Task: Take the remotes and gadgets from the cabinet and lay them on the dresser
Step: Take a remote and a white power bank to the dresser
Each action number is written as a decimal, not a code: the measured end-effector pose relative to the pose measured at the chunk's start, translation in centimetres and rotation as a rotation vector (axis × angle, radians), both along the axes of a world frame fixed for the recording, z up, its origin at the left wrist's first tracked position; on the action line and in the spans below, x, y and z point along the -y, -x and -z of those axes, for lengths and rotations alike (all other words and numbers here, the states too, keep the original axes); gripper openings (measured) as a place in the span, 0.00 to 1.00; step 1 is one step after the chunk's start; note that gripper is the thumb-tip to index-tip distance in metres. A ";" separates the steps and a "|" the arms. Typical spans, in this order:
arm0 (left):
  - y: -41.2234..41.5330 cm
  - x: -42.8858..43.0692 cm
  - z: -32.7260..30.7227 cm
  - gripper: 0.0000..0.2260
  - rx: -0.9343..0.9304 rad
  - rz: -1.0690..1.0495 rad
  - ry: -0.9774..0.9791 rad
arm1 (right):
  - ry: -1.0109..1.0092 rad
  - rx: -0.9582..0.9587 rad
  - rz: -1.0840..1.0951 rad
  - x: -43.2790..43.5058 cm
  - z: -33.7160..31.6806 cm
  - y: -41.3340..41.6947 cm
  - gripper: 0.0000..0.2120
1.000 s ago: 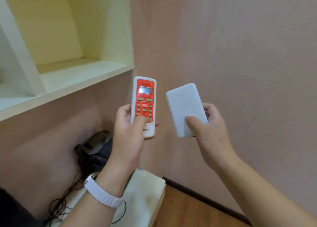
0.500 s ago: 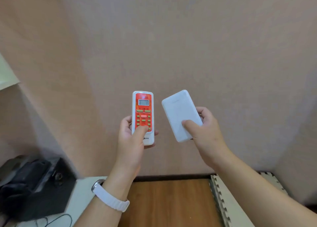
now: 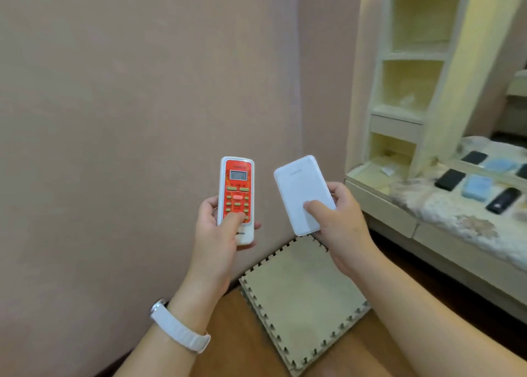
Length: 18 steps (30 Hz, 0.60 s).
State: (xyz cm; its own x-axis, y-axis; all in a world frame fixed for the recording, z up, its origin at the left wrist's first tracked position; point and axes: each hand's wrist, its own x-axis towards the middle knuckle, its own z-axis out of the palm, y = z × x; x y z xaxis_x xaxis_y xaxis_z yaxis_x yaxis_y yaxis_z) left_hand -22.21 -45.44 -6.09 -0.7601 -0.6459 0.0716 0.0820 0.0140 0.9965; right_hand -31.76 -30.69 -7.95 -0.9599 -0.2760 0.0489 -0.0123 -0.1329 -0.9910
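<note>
View swung right since prior frame, dresser (image 3: 427, 202) now visible; left hand (image 3: 212, 231) grips orange remote (image 3: 236, 194), right hand (image 3: 339, 222) grips white power bank (image 3: 302, 190).

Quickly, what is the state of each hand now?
Left hand: closed on the orange-faced remote, thumb on its buttons.
Right hand: closed on the white power bank.

A plain pinkish wall (image 3: 128, 91) fills the left and centre of the frame. At lower centre a beige foam mat (image 3: 302, 299) with jigsaw edges lies on the brown wooden floor (image 3: 228, 348), reaching the wall's foot
</note>
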 end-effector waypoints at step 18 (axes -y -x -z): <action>23.7 -15.8 6.0 0.13 0.135 0.618 -0.096 | -0.118 0.149 0.638 -19.2 4.6 12.1 0.11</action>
